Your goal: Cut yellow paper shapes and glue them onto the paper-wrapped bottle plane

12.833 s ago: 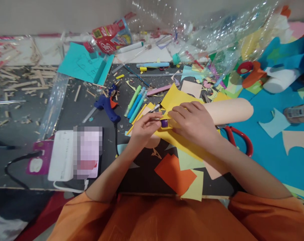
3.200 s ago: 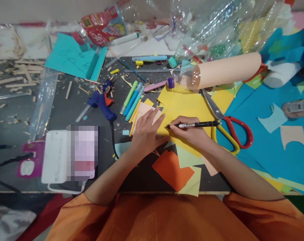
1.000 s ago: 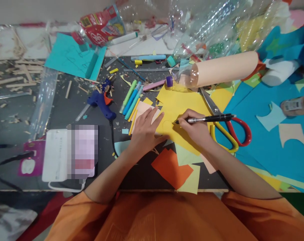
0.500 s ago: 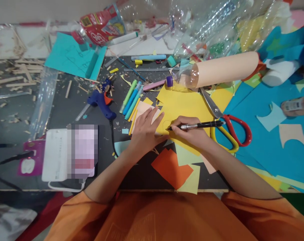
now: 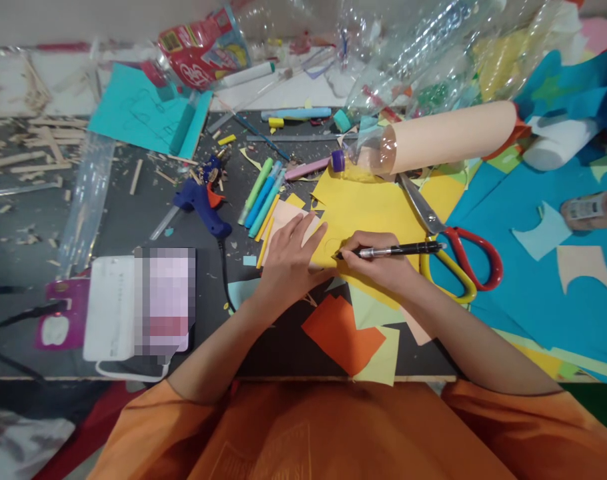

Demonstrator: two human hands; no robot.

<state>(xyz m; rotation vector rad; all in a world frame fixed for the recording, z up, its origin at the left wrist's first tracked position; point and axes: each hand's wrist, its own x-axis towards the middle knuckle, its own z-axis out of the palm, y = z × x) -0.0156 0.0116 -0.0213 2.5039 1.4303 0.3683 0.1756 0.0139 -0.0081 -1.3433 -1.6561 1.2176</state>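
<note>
My right hand (image 5: pixel 376 261) grips a black and silver pen (image 5: pixel 398 251), its tip touching the yellow paper (image 5: pixel 373 207) beside a faint curved line. My left hand (image 5: pixel 293 257) lies flat with its fingers spread, over a pale pink paper (image 5: pixel 282 217) and the left edge of the yellow one. Scissors (image 5: pixel 453 243) with one red and one yellow handle lie just beyond my right hand. Left of my left hand are several markers (image 5: pixel 263 197). An orange paper scrap (image 5: pixel 343 333) rests nearer to me.
A blue glue gun (image 5: pixel 203 207) with its cord lies left of the markers. A bottle wrapped in peach paper (image 5: pixel 448 139) lies behind the yellow paper. Blue sheets (image 5: pixel 513 280) cover the right side. A phone (image 5: pixel 171 300), a white box (image 5: pixel 108 307) and wood scraps are at left.
</note>
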